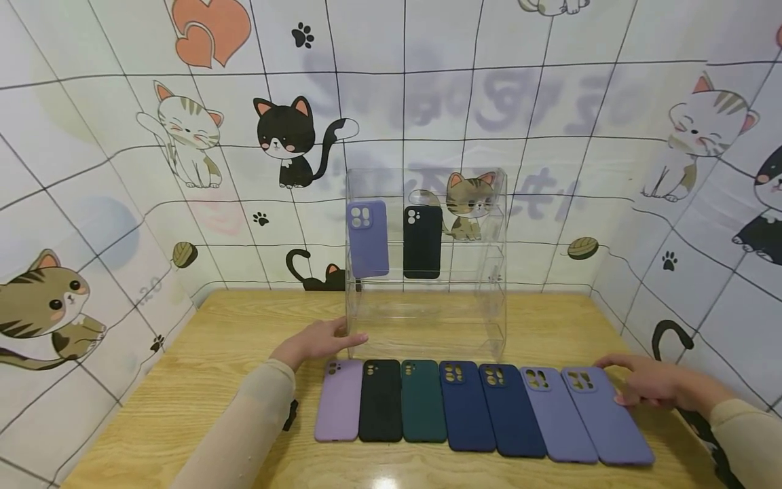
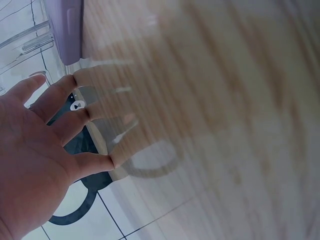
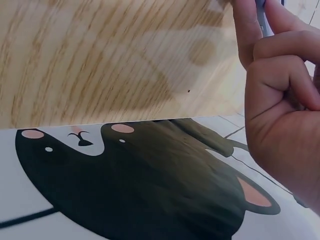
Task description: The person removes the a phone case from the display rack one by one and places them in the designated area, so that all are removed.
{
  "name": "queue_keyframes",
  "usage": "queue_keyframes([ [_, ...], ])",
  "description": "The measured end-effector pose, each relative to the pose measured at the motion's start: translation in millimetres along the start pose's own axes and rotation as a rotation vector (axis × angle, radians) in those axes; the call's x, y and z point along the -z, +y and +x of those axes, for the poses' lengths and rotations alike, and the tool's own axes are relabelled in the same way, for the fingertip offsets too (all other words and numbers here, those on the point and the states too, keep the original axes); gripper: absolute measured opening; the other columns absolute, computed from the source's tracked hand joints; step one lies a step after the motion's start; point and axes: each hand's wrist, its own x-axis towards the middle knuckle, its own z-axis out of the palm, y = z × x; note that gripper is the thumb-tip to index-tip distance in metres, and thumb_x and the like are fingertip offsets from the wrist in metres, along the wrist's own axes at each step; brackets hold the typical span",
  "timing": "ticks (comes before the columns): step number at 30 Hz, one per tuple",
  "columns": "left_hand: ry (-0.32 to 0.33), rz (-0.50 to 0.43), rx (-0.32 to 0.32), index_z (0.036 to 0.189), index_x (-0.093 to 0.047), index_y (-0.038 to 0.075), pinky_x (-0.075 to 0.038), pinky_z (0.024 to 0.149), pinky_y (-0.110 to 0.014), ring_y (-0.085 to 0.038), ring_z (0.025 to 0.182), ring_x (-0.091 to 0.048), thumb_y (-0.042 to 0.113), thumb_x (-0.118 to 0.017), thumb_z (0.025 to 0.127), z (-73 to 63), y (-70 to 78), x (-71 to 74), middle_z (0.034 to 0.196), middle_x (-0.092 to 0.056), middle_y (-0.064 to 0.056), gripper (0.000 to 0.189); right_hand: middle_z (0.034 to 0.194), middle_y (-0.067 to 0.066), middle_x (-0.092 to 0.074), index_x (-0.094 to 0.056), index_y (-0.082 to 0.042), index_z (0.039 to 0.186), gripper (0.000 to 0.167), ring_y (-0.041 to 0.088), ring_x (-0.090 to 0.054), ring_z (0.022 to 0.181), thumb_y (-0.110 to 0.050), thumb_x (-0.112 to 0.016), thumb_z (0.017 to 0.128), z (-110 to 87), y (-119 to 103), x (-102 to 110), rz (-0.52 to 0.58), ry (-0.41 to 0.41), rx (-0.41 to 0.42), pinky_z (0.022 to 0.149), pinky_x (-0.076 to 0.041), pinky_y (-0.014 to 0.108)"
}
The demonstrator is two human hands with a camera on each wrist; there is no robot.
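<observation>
My right hand (image 1: 656, 382) is at the rightmost periwinkle phone case (image 1: 617, 421), index finger at its top corner and thumb on its right edge. In the right wrist view, that finger and thumb pinch a thin edge of the case (image 3: 263, 22), the other fingers curled. With fingers spread, my left hand (image 1: 318, 339) rests at the lower left side of a clear display rack (image 1: 421, 312). Its fingertips touch the wooden table in the left wrist view. Upright in the rack stand a periwinkle case (image 1: 369, 244) and a black case (image 1: 423, 244).
Left of the gripped case, the front row holds another periwinkle case (image 1: 559, 414), two navy cases (image 1: 467, 414), a green case (image 1: 424, 407), a black case (image 1: 381, 407) and a lilac case (image 1: 339, 407). Cat-patterned sheeting (image 1: 379, 41) surrounds the wooden table (image 1: 244, 319) at the back and sides.
</observation>
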Motion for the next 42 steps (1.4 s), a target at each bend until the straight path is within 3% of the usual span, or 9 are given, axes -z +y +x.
queue_keyframes([
  [4,-0.001,0.001,0.005,0.171,-0.027,0.020,-0.038,0.124,-0.064,-0.042,0.154,-0.046,0.094,-0.048,0.087,-0.2,1.4,-0.3,0.164,-0.052,-0.012,0.113,0.061,-0.005,-0.050,-0.043,0.002,0.153,0.070,0.005,-0.034,0.048,-0.008,-0.075,0.092,-2.4,2,0,0.009,-0.006,0.002,0.048,-0.032,0.019],
  [11,-0.007,-0.001,0.012,0.171,-0.027,0.016,-0.038,0.124,-0.064,-0.042,0.154,-0.045,0.094,-0.048,0.087,0.6,0.3,-1.3,0.163,-0.052,-0.014,0.116,0.075,0.007,-0.075,-0.035,0.007,0.157,0.075,0.004,-0.036,0.048,-0.014,-0.075,0.096,-3.7,5,0,0.009,-0.014,0.008,0.049,-0.032,0.019],
  [20,-0.008,-0.012,0.016,0.171,-0.026,0.017,-0.037,0.125,-0.064,-0.042,0.155,-0.043,0.093,-0.049,0.087,-0.6,0.1,-0.5,0.165,-0.051,-0.013,0.116,0.078,0.009,-0.077,-0.028,0.007,0.160,0.083,0.004,-0.033,0.048,-0.010,-0.074,0.093,-5.3,-3,8,0.007,-0.014,0.026,0.048,-0.031,0.019],
  [25,-0.007,-0.011,0.018,0.171,-0.027,0.016,-0.036,0.125,-0.065,-0.042,0.156,-0.042,0.093,-0.049,0.087,-0.5,0.3,-0.3,0.165,-0.051,-0.012,0.116,0.081,0.006,-0.075,-0.025,0.003,0.163,0.086,0.006,-0.029,0.049,-0.017,-0.075,0.096,-2.4,-21,19,-0.010,-0.003,0.059,0.046,-0.030,0.020],
  [30,-0.008,-0.007,0.024,0.171,-0.027,0.016,-0.035,0.125,-0.066,-0.043,0.157,-0.041,0.094,-0.048,0.087,-0.6,-0.3,-0.4,0.165,-0.051,-0.012,0.117,0.106,0.013,-0.078,-0.020,-0.001,0.167,0.090,0.008,-0.026,0.050,-0.031,-0.074,0.102,5.4,-48,27,-0.023,-0.019,0.114,0.047,-0.028,0.021],
  [37,-0.007,-0.002,0.028,0.171,-0.027,0.017,-0.035,0.125,-0.066,-0.043,0.156,-0.041,0.094,-0.047,0.087,-0.4,-2.3,-1.1,0.165,-0.050,-0.011,0.116,0.124,0.020,-0.070,-0.020,-0.005,0.169,0.089,0.011,-0.024,0.052,-0.034,-0.072,0.103,27.3,-91,20,-0.030,-0.008,0.217,0.049,-0.027,0.027],
  [40,-0.004,-0.003,0.029,0.171,-0.027,0.017,-0.035,0.125,-0.066,-0.043,0.157,-0.041,0.094,-0.047,0.087,-1.1,-1.3,-0.9,0.166,-0.050,-0.011,0.116,0.131,0.021,-0.066,-0.024,-0.008,0.170,0.089,0.013,-0.035,0.057,-0.039,-0.073,0.102,37.4,-106,14,-0.064,0.017,0.230,0.050,-0.032,0.029],
  [42,-0.003,-0.007,0.031,0.171,-0.027,0.017,-0.034,0.125,-0.066,-0.043,0.157,-0.040,0.094,-0.048,0.086,-1.6,0.0,-0.4,0.166,-0.050,-0.011,0.117,0.138,0.025,-0.065,-0.026,-0.009,0.170,0.091,0.016,-0.051,0.069,-0.045,-0.073,0.101,43.8,-114,10,-0.101,0.030,0.232,0.055,-0.042,0.031],
])
